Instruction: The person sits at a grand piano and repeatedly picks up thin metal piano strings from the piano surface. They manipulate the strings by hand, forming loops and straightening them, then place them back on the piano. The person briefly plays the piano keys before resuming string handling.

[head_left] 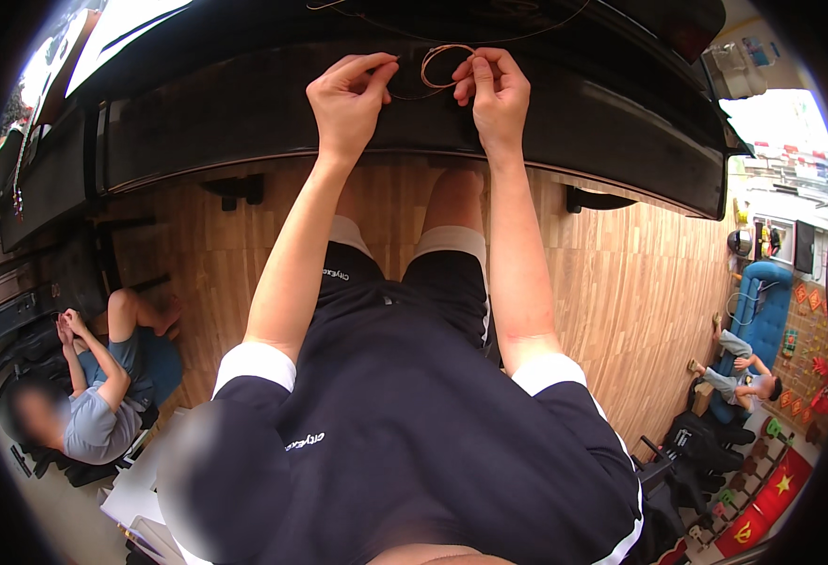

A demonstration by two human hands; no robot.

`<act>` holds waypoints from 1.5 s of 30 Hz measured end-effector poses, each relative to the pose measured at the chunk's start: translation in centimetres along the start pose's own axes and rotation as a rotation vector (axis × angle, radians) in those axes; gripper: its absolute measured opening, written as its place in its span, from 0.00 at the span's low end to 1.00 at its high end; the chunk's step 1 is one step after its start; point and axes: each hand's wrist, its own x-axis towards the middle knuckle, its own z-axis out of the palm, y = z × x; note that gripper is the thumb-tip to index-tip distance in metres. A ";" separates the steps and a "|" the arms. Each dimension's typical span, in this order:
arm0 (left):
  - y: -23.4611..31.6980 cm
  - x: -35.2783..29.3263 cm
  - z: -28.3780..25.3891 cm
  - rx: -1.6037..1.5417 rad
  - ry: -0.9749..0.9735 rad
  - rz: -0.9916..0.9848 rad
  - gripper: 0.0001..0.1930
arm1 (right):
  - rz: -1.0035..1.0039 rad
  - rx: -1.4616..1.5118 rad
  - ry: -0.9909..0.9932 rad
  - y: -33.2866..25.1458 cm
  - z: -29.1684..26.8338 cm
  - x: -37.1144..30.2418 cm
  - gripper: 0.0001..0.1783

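two hands [348, 94], one wire loop [438, 64], one table [244, 113]

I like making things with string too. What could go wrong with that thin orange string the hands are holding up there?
The thin orange cord forms a small loop between the left hand and right hand, pinched only by fingertips. It might slip out, or the loop could pull into a tangle. The loose end trailing across the black table might also snag. The cord is hard to see against the dark surface.

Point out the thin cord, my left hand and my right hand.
thin cord [430, 58], head view, on its loop.
left hand [346, 94], head view, back of the hand.
right hand [499, 94], head view, back of the hand.
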 end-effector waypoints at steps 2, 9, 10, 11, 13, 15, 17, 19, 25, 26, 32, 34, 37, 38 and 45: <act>0.6 -0.1 0.5 0.034 -0.025 0.041 0.06 | 0.007 -0.029 -0.031 -0.1 0.0 0.0 0.06; 0.3 0.0 0.8 -0.044 -0.115 0.184 0.15 | 0.061 -0.182 -0.093 -0.6 0.2 -0.4 0.06; 0.4 -0.1 0.7 -0.049 -0.135 0.185 0.16 | 0.063 -0.193 -0.097 -0.7 0.3 -0.3 0.06; 0.4 0.0 0.7 -0.053 -0.155 0.186 0.18 | 0.061 -0.203 -0.101 -0.7 0.4 -0.3 0.06; 0.1 0.1 0.7 0.048 -0.149 0.248 0.11 | 0.064 -0.225 -0.108 -0.9 0.6 -0.4 0.06; -0.2 0.2 0.7 0.090 -0.135 0.265 0.08 | 0.060 -0.276 -0.109 -1.1 0.8 -0.3 0.06; 0.4 0.2 0.5 0.106 -0.116 0.239 0.06 | 0.063 -0.305 -0.112 -1.0 0.7 -0.4 0.06; 0.4 0.3 0.2 0.067 -0.079 0.235 0.05 | 0.048 -0.299 -0.097 -0.9 0.8 -0.4 0.06; -0.6 -0.1 -0.8 -0.328 0.080 -0.060 0.02 | 0.018 -0.284 -0.035 -0.5 1.0 -0.3 0.05; -1.4 0.2 -1.3 -0.333 0.070 -0.035 0.02 | 0.005 -0.275 -0.017 -0.5 0.9 -0.2 0.05; -1.5 0.3 -1.0 -0.342 0.107 -0.063 0.10 | -0.006 -0.072 0.060 0.0 0.3 0.0 0.07; -1.6 0.5 -0.8 -0.247 0.133 -0.025 0.11 | -0.002 -0.066 0.056 -0.1 0.6 0.2 0.07; -1.1 0.4 -0.8 0.096 0.142 0.106 0.09 | -0.017 -0.084 0.042 0.2 0.6 0.4 0.07; -0.9 0.5 -0.6 0.159 0.170 0.200 0.08 | -0.023 -0.096 0.040 0.0 0.6 0.4 0.07; 4.2 -4.8 -0.8 0.127 -0.031 0.249 0.11 | 0.015 -0.205 -0.032 -5.8 1.3 -5.3 0.08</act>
